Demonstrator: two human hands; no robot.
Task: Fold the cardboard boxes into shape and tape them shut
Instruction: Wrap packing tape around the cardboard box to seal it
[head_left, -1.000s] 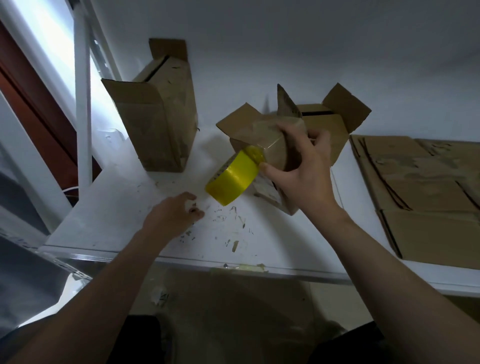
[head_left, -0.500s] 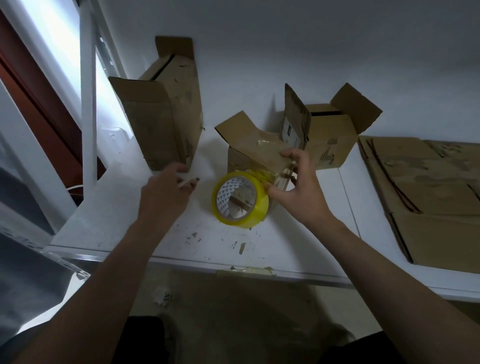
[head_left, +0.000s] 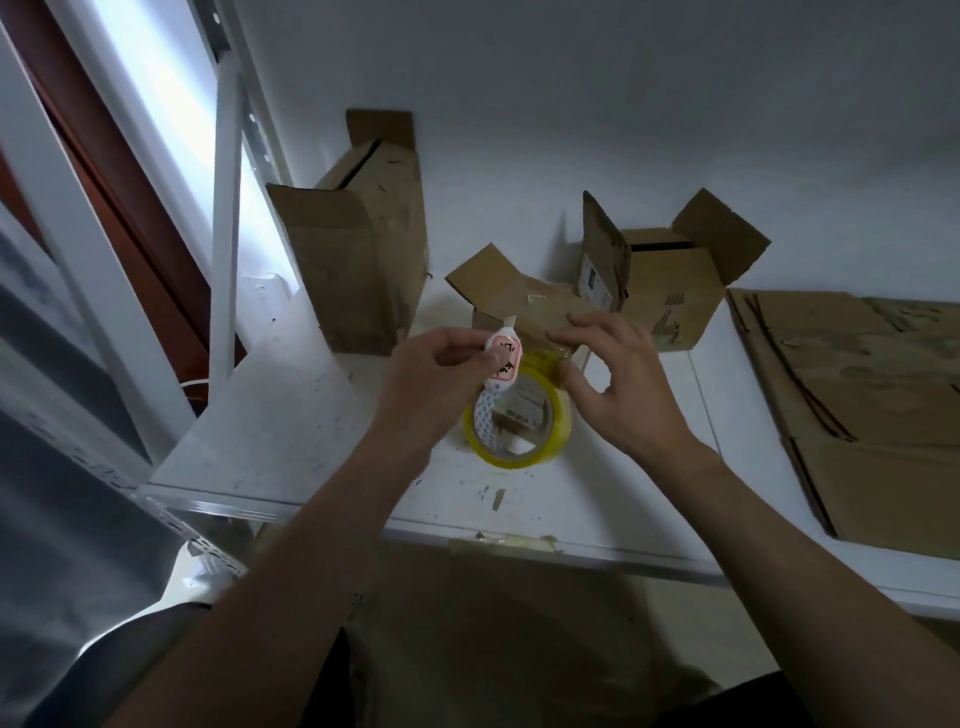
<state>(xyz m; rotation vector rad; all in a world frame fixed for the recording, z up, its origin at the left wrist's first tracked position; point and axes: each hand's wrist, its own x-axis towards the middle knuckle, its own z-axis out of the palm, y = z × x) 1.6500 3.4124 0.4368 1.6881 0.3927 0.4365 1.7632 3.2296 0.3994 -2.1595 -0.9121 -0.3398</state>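
A small brown cardboard box (head_left: 511, 304) sits on the white table (head_left: 291, 441) with a strip of clear tape across its top and one flap open to the left. In front of it a yellow tape roll (head_left: 519, 423) stands on its edge on the table. My left hand (head_left: 441, 379) grips a small white cutter with a red label (head_left: 501, 358) just above the roll. My right hand (head_left: 618, 384) is at the box's front edge, thumb and fingers pinching the tape between roll and box.
A tall open box (head_left: 358, 260) stands at the back left, beside a white shelf post (head_left: 226, 234). Another open box (head_left: 670, 280) sits behind the small one. Flattened cardboard sheets (head_left: 857, 405) lie stacked on the right. Tape scraps stick to the table's front edge (head_left: 501, 543).
The small box went from my right hand down onto the table, and the roll now stands in front of it. My left hand took up the cutter and brought it over to the roll.
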